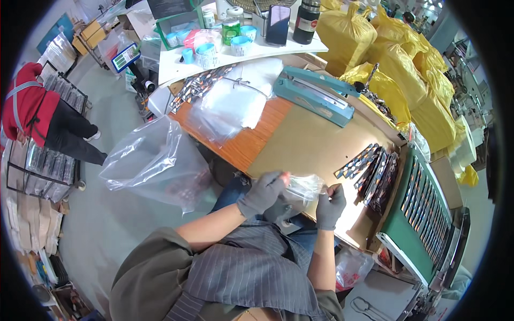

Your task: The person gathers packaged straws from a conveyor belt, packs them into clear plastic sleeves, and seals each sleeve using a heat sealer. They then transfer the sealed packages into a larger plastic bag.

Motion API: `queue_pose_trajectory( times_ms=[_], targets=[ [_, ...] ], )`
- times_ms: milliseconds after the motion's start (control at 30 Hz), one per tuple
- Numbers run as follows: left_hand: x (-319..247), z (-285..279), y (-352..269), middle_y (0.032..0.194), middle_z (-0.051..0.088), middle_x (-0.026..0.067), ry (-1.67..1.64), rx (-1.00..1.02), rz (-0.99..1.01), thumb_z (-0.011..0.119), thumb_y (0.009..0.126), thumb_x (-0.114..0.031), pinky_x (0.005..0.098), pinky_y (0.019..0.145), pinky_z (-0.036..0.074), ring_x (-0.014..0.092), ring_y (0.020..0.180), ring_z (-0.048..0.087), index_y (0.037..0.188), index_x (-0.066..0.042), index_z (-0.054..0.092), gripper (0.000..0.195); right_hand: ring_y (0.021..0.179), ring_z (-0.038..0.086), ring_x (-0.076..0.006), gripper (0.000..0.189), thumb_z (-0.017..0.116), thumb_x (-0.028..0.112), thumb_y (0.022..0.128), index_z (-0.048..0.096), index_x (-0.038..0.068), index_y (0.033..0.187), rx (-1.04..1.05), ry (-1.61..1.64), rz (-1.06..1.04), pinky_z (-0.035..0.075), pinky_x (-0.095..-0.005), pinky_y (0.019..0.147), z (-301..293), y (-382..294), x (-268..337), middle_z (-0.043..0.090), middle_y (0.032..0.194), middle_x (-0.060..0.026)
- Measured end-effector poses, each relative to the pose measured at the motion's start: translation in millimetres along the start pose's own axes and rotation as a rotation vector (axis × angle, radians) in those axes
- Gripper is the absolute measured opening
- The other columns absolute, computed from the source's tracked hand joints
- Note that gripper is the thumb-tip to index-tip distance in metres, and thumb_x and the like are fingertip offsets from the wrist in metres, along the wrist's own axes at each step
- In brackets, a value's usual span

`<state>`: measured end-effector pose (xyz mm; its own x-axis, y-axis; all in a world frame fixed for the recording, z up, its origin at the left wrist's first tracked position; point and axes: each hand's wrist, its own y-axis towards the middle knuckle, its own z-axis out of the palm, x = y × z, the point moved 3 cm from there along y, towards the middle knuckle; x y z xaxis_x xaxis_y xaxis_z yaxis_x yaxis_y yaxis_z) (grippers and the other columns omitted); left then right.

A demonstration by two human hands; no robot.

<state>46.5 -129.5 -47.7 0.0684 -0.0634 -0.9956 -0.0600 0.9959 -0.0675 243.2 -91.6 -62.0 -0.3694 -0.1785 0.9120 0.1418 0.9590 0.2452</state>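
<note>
Both my hands wear grey gloves with bare fingertips and hold a clear plastic bag (304, 187) between them at the table's near edge. My left hand (263, 192) grips its left end, and my right hand (331, 204) pinches its right end. Whether anything lies inside the bag cannot be told. To the right, patterned folded strips (373, 176) lie heaped on the cardboard-covered tabletop (305, 140). A stack of clear plastic bags (237, 100), tied with a cord, rests at the table's far left. Beside it stands a teal impulse heat sealer (315, 94).
A large clear plastic bag (156, 164) hangs at the table's left. A green conveyor belt (417, 224) carrying rows of strips is at the right. Behind are a white shelf (176, 68) with a phone and flask, and yellow sacks (345, 36). A person in red (36, 104) bends over a cart.
</note>
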Motion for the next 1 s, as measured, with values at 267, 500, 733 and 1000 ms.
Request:
queue_pose_trajectory(
  times_ms=[267,500,733,1000],
  targets=[
    [-71,-8,-3,0.104,0.061,0.0115,-0.406,0.481,-0.072,0.049,0.092,-0.014,0.0287,0.085,0.045,0.016,0.094,0.059,0.124,0.003,0.049,0.036,0.084,0.061,-0.0248,0.042,0.066,0.033,0.08,0.054,0.0,0.103,0.206,-0.052,-0.204,0.048,-0.0338,0.077,13,12,-13,0.061,0.09,-0.0137],
    [-54,-13,79,0.104,0.061,0.0146,0.387,0.124,0.413,0.054,0.09,-0.015,0.0369,0.091,0.044,0.027,0.099,0.058,0.118,0.0,0.053,0.032,0.109,0.045,-0.0404,0.056,0.064,0.04,0.077,0.053,0.001,0.114,0.145,-0.628,-0.413,0.037,-0.0464,0.096,-9,-1,-44,0.049,0.121,-0.021],
    [87,8,174,0.138,0.035,0.0276,1.247,0.039,0.43,0.056,0.09,-0.035,0.0471,0.109,0.024,0.041,0.13,0.031,0.131,0.001,0.041,0.056,0.117,0.042,-0.0404,0.05,0.064,0.035,0.074,0.052,0.003,0.109,0.183,-0.48,-0.328,0.031,-0.0489,0.101,1,-16,-57,0.048,0.12,-0.0232],
    [113,28,224,0.135,0.04,0.0269,1.314,0.003,0.634,0.049,0.093,-0.04,0.045,0.108,0.028,0.041,0.126,0.037,0.131,0.004,0.041,0.058,0.123,0.038,-0.0426,0.066,0.056,0.051,0.073,0.05,0.0,0.114,0.034,-0.519,-0.406,0.026,-0.0546,0.103,11,-28,-72,0.044,0.127,-0.0252]
  ],
)
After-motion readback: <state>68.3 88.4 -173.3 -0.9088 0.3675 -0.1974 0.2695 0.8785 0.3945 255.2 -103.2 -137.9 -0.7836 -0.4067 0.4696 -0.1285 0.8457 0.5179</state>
